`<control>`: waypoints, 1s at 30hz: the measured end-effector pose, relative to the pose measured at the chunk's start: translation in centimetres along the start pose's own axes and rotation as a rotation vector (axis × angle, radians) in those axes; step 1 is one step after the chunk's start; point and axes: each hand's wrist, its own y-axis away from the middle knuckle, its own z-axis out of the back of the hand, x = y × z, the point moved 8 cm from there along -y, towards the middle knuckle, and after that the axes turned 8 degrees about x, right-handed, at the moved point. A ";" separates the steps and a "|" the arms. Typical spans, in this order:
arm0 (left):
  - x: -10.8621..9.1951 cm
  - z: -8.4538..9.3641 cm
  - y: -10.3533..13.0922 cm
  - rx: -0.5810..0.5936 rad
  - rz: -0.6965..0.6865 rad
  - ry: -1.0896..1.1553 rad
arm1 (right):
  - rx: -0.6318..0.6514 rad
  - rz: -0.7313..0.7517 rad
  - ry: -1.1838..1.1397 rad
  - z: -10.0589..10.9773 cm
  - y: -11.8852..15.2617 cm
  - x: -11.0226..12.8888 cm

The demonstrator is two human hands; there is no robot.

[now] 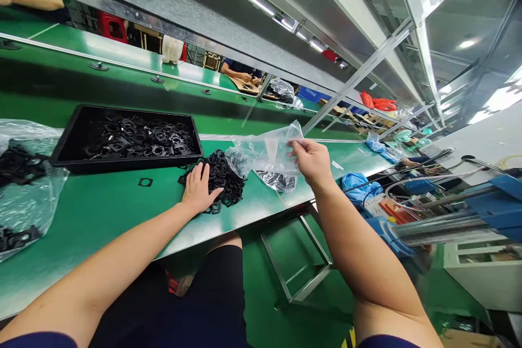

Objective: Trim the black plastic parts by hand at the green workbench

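Note:
My left hand (198, 188) rests with its fingers apart on the left side of a pile of small black parts (226, 179) on the green table. My right hand (312, 160) pinches the upper right edge of a clear plastic bag (267, 149), whose left end touches the pile. Under the raised bag lies a piece of clear plastic with dark contents (279, 180). Behind my left hand stands a black tray (126, 165) full of similar black parts. A single flat black part (145, 182) lies in front of the tray.
A large clear bag of black parts (28, 196) lies at the far left. Metal shelf posts (359, 73) rise behind the table. Blue machinery and cables (408, 231) stand at the right. Across the line, a co-worker's hands (247, 77) are over cardboard. A metal frame (302, 288) is below.

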 end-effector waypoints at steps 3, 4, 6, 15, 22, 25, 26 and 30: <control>-0.1 0.1 0.0 0.002 0.000 -0.012 | -0.063 -0.064 -0.151 0.7 -0.1 -0.4; -0.1 0.1 0.0 0.002 0.000 -0.015 | -0.078 -0.086 -0.194 0.9 -0.1 -0.5; 0.0 0.1 0.0 0.006 0.001 -0.016 | -0.086 -0.109 -0.235 1.1 -0.1 -0.5; -0.7 0.7 0.1 -0.001 -0.011 -0.030 | -0.026 0.136 0.262 0.9 0.2 3.0; -0.6 0.9 0.2 -0.010 -0.006 -0.026 | -0.124 0.161 0.415 2.0 0.7 3.7; -0.8 1.2 0.2 -0.024 -0.010 -0.025 | -0.206 0.178 0.337 3.0 0.9 3.1; -0.8 1.5 0.3 -0.038 -0.014 -0.018 | -0.241 0.177 0.282 3.5 1.0 2.8; -0.9 3.8 1.0 -0.195 -0.048 0.078 | -0.340 0.144 -0.069 4.9 2.1 1.9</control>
